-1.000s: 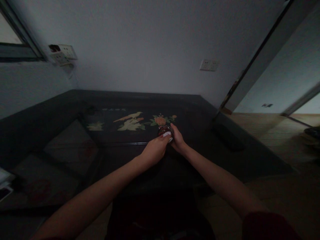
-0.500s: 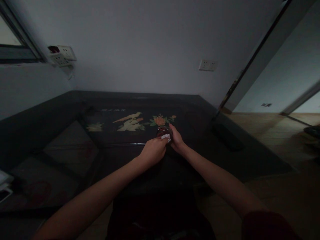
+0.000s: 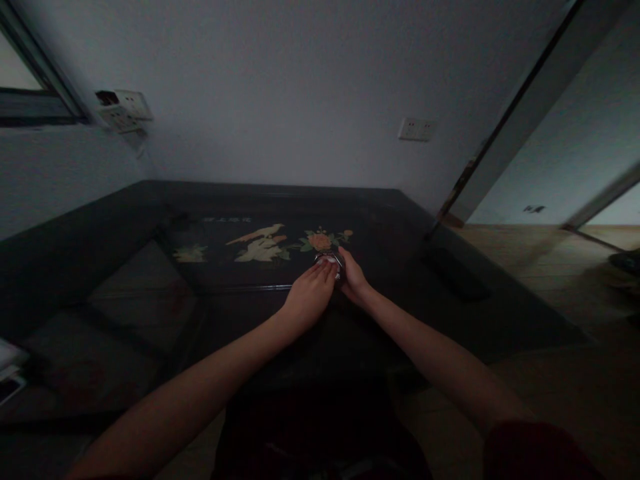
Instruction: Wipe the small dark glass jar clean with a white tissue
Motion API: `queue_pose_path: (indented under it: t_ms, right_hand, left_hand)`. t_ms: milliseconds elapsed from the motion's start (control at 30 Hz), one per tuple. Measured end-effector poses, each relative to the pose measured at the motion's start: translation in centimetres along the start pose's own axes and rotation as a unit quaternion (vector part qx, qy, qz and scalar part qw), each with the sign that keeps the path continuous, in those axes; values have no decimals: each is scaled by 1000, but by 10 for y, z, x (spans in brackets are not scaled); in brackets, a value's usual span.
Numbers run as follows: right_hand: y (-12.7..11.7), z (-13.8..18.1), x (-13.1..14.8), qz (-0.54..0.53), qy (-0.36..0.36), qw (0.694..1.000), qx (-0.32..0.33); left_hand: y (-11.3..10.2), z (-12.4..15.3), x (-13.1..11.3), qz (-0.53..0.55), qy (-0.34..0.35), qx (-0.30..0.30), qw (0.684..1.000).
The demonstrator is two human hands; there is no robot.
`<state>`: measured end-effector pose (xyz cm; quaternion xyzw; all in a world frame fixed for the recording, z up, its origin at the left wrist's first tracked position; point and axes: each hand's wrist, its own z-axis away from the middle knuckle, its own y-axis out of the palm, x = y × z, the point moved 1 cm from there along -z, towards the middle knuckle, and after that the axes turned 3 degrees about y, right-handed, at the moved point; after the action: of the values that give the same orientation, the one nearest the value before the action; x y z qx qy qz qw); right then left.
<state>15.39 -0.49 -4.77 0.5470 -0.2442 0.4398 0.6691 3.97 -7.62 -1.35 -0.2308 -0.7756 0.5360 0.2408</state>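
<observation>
In the dim head view, a small round object with a dark, shiny rim is held just above or on the glossy black table; I cannot tell its exact kind. My right hand curls around its right side. Across its top lies my left hand, fingers together, pressing a crumpled white tissue against it. Most of the tissue and much of the round object are hidden under the left fingers.
A bird-and-flower picture decorates the tabletop beyond my hands. On the right side lies a dark, long object. White items stand at the far left edge. Wall sockets and a power adapter are on the wall behind.
My left hand has turned flatter and shifted slightly forward, its fingers now covering the top of the round object and most of the tissue. The right hand keeps its hold.
</observation>
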Motion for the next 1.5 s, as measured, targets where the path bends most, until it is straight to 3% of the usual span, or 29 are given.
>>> queue_pose_path:
  t_ms: [133, 367, 533, 733, 1000, 1200, 1367, 1500]
  right_hand:
    - [2, 0, -1, 19, -20, 1000, 15]
    - [-2, -2, -2, 55, -50, 996, 43]
    - [-3, -2, 0, 24, -30, 998, 41]
    - [-1, 0, 0, 10, -8, 999, 47]
    - [3, 0, 0, 13, -15, 1000, 22]
    - [0, 1, -1, 38, -25, 999, 27]
    - [0, 2, 1, 24, -10, 999, 33]
    - [0, 1, 1, 21, 1, 999, 26]
  left_hand:
    - [-8, 1, -5, -6, -4, 23, 1000]
    - [-14, 4, 1, 82, -21, 54, 995]
    - [-4, 4, 6, 139, -12, 11, 990]
    - [4, 0, 8, 72, 20, -16, 997]
    - [-11, 2, -4, 16, -16, 28, 999]
    - [-16, 3, 1, 95, -59, 73, 991]
    - [-6, 0, 7, 189, -57, 35, 980]
    - [3, 1, 8, 176, -34, 4, 984]
